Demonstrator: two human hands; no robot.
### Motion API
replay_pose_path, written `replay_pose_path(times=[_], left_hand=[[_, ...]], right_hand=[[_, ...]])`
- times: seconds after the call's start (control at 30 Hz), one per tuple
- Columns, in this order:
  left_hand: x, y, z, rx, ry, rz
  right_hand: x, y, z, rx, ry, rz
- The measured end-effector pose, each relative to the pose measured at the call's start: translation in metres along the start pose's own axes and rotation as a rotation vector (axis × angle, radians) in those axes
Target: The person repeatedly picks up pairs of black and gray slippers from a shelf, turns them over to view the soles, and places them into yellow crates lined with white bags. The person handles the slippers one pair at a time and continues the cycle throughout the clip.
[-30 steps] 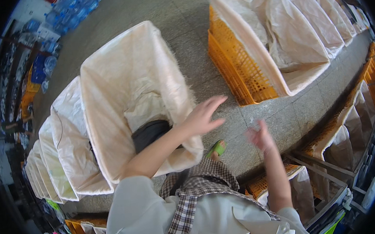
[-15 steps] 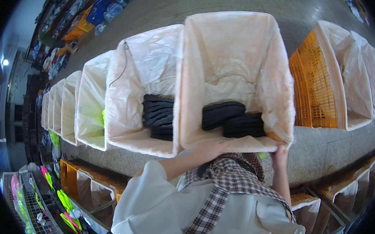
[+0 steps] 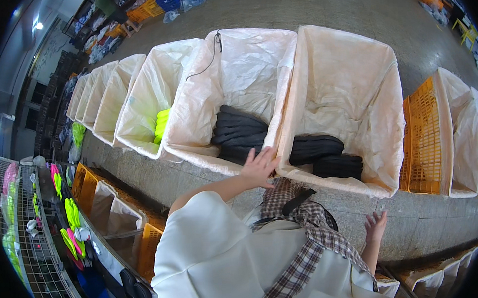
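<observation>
My left hand rests with spread fingers on the near rim where two white-lined bins meet. Stacked black bundles, seemingly cloth, lie in the left of these, the middle bin. More black bundles fill the near bottom of the bin on its right; their exact kind is not clear. Off that bin's near right corner, my right hand hangs in the air above the floor, fingers apart and holding nothing.
Leftward runs a row of lined bins, one with neon yellow items. On the right stands an orange crate. A wire rack with bright pieces is at lower left, beside lined crates. A person stands far left.
My right hand has let go of the right bin's rim and moved down, away from it. My left hand has shifted along to the joint between bins. The bins now sit farther right in view.
</observation>
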State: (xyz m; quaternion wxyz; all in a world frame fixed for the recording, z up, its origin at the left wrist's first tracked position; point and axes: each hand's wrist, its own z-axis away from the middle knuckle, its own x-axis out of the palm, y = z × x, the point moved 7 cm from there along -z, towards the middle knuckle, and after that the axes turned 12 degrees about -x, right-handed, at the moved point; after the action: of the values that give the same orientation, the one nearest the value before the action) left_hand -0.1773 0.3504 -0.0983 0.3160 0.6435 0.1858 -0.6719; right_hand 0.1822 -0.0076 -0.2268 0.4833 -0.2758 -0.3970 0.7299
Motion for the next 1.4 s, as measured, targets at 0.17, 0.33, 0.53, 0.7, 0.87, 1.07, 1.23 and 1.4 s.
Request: replay_pose_path(times=[0.17, 0.33, 0.53, 0.7, 0.87, 1.07, 1.23, 1.4], left_hand=[[0.016, 0.012, -0.031, -0.055, -0.033, -0.103], [0.022, -0.003, -0.014, 0.072, 0.068, -0.083], [0.113, -0.038, 0.037, 0.950, 0.516, -0.943], [0.173, -0.060, -0.044, 0.954, 0.044, -1.001], [0.168, -0.038, -0.088, 0.849, -0.255, -0.855], [0.116, 0.060, -0.136, 0.799, -0.052, -0.498], [0.022, 0.203, -0.166, 0.929, 0.206, 0.053], [-0.002, 0.375, -0.103, 1.007, -0.117, 0.443]], right_hand=[[-0.059, 0.078, 0.049, 0.269, 0.078, 0.028], [-0.057, 0.071, 0.096, 0.026, 0.034, 0.062], [-0.088, 0.124, 0.143, 0.100, 0.171, 0.467], [-0.084, 0.171, 0.185, 0.108, 0.314, 0.256], [-0.052, 0.173, 0.200, 0.065, 0.261, 0.395], [-0.073, 0.088, 0.243, -0.291, 0.562, 0.230], [-0.143, 0.003, 0.368, -0.512, 1.099, -0.231], [-0.228, -0.029, 0.556, -0.837, 1.781, -0.002]])
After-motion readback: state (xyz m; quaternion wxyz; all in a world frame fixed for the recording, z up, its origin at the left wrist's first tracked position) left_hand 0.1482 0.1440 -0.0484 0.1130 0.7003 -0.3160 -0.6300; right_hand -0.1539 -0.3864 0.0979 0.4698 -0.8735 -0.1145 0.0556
